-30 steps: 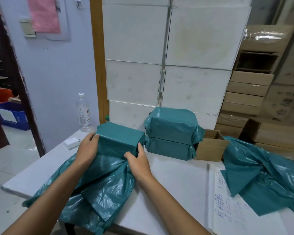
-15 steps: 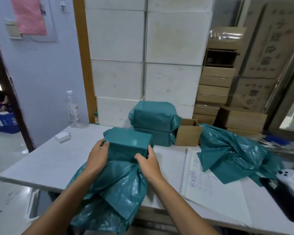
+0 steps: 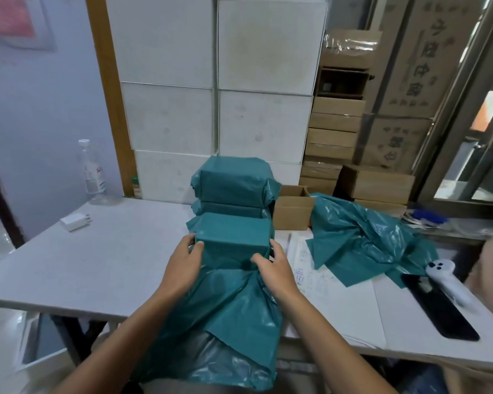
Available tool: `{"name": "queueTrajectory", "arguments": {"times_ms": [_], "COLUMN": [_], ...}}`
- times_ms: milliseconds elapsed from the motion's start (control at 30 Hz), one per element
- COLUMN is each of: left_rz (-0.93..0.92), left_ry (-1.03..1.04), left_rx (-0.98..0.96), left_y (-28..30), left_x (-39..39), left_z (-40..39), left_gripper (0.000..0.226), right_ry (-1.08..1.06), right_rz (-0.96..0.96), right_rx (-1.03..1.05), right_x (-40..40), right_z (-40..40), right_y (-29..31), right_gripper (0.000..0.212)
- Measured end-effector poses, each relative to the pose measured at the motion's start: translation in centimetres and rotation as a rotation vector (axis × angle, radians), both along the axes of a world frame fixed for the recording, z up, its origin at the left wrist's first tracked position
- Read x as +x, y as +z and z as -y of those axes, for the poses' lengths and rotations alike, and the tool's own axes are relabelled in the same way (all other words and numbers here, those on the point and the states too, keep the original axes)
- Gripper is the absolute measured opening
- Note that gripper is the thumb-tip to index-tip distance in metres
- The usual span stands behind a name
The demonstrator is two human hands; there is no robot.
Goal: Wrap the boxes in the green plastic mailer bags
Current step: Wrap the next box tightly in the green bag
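Slippery film over stiff corners: your left hand point(image 3: 184, 261) and right hand point(image 3: 273, 268) clasp the bagged box point(image 3: 232, 238) mid-table, near the wrapped stack point(image 3: 234, 189), so grip its edges, not the slack tail point(image 3: 225, 322).

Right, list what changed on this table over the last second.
Both hands, left hand and right hand, slid the box in the green plastic mailer bag away from the person, up to the stack of two green wrapped parcels. Grip, stack and small open cardboard box unchanged.
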State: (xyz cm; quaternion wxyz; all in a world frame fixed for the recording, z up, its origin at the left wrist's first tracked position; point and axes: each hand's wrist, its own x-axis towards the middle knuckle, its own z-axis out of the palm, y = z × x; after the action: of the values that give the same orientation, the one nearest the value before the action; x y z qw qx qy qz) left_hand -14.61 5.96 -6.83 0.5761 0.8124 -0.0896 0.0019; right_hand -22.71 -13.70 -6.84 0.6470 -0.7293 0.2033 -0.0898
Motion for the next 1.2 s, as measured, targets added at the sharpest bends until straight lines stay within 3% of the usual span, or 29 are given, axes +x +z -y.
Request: {"name": "queueTrajectory", "arguments": {"times_ms": [100,167,267,400,500,600,733,900,967,1100,1200], "left_rz": [0.06,0.182,0.387,0.663,0.768,0.738,0.787,0.906,0.939,1.096,1.21], "left_ry": [-0.055,-0.039,-0.079,-0.4,-0.579,-0.669,-0.803,-0.7,-0.694,-0.655,-0.668], "left_rx": [0.058,0.196,0.345,0.708,0.835,0.788,0.744,0.8,0.782,0.741,0.858], "left_y": [-0.4,-1.0,-2.2,-4.5,-5.4,-4.7,-4.0,-5.6,-6.0,-5.5,-4.3], "left_x": [-0.2,0.6,2.2,3.7,3.7,3.0,1.4,1.0,1.0,1.2,1.9], "left_z": [-0.9,-2.9,-7.5,-13.4,-14.9,-15.1,-14.6,-14.6,-14.2,-13.3,-12.6], "left_gripper": [0.041,0.053,0.063,0.074,0.056,0.053,0.054,0.053,0.051,0.031,0.036], "right_ry": [0.074,0.062,0.034,0.386,0.577,0.683,0.683,0.682,0.671,0.671,0.699], "right_rz": [0.038,0.104,0.233,0.27,0.249,0.18,0.261,0.355,0.386,0.506,0.508], "right_rx": [-0.12,-0.306,-0.625,-1.082,-1.288,-1.342,-1.366,-1.438,-1.398,-1.301,-1.369], "right_x": [-1.8,-3.2,-5.6,-8.4,-9.2,-8.7,-8.5,-7.6,-7.3,-6.7,-5.7], "right_z": [0.0,0.5,2.6,6.6,8.0,8.0,7.2,6.7,6.4,5.3,5.4], "right_y": [1.0,1.2,0.3,-3.0,-4.3,-4.7,-5.2,-6.5,-6.5,-5.3,-4.1], "right_gripper": [0.062,0.052,0.051,0.06,0.075,0.075,0.073,0.094,0.089,0.051,0.064]}}
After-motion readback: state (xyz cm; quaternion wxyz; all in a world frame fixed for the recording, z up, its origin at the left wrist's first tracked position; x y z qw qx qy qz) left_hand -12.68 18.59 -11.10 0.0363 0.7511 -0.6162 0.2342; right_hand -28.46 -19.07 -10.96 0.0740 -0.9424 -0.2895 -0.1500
